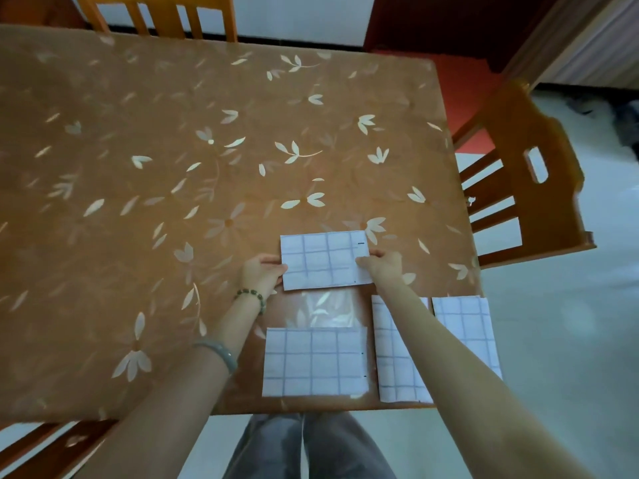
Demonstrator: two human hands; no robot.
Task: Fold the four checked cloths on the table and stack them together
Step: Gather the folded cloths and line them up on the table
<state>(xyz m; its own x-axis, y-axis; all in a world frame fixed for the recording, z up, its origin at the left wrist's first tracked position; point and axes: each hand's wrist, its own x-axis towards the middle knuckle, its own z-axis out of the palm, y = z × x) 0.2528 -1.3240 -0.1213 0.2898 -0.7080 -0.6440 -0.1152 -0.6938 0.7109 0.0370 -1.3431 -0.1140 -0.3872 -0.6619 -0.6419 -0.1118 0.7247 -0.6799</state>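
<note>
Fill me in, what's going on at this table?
A person is working through checked cloths on the table. The left hand and right hand pinch the far cloth by its side edges. Three other folded pieces lie apart near the front edge: the centre cloth, the middle cloth and the corner cloth. Nothing is stacked yet.

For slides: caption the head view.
Left hand, right hand grip folded white checked cloth; three others lie apart on brown floral table.

white blue-checked, folded flat, unstacked | far cloth [323,259] | near cloth [314,363] | right cloth [392,371] | rightmost cloth [465,328]
</note>
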